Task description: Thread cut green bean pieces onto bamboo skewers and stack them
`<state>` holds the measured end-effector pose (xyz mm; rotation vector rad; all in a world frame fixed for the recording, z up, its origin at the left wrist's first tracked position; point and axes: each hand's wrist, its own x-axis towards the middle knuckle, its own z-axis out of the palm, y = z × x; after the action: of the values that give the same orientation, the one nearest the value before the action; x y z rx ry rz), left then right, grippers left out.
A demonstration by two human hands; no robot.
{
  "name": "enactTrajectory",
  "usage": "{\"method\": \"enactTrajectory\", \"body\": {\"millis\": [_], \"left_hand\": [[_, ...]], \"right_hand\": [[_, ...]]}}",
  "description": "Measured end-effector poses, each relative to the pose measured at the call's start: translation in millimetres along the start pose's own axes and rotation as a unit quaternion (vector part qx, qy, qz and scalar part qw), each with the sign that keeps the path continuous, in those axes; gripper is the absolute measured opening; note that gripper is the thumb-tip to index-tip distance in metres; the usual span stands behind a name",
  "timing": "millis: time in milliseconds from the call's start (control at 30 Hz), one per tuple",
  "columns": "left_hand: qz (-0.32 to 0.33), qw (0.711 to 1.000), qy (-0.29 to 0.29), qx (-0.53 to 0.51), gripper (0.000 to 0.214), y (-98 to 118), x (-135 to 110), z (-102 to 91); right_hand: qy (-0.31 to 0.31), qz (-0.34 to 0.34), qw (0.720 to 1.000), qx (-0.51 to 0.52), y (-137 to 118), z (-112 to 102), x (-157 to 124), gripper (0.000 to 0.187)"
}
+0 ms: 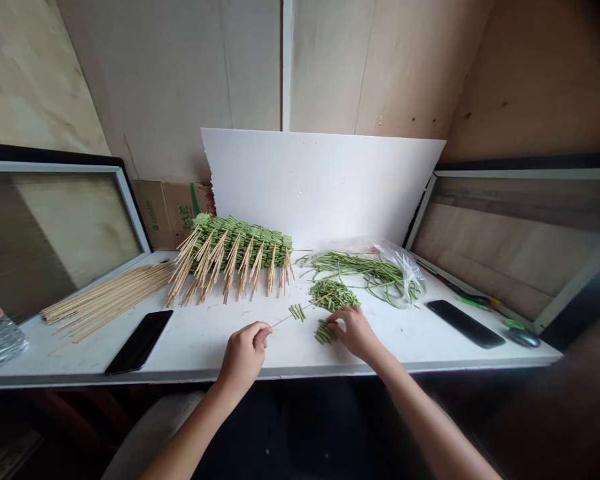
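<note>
My left hand (247, 348) pinches the near end of a thin bamboo skewer (281, 321). Several short cut pieces of green long bean (297, 312) are threaded crosswise near its far end, just above the table. Curled over a small group of cut bean pieces (324, 332), my right hand (351, 329) has its thumb and fingertips closed at a piece there. A larger heap of cut pieces (333, 294) lies just beyond that hand. To the left, filled bean skewers (245, 243) are stacked high, their bare ends fanning toward me.
Loose bamboo skewers (113, 293) lie left, near a black phone (140, 341) and a water bottle (0, 337). Whole long beans (363, 265) spill from a clear plastic bag (405, 275). At right are a dark phone-like slab (465, 323) and a computer mouse (524, 337). A white board (325, 187) stands behind.
</note>
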<state>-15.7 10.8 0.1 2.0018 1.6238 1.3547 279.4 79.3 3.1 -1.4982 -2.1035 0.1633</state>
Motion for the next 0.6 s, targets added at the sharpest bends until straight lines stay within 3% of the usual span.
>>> {"method": "enactTrajectory", "body": {"millis": [233,600], "left_hand": [[0.002,1.000,-0.006,0.002,0.027,0.2,-0.4,-0.3],[0.007,1.000,-0.005,0.003,0.029,-2.2,0.5,-0.4]], "right_hand": [[0.022,0.020,0.999,0.021,1.9,6.4,2.0,0.008],[0.057,0.034,0.990,0.125,-0.5,-1.3,3.0,0.014]]}}
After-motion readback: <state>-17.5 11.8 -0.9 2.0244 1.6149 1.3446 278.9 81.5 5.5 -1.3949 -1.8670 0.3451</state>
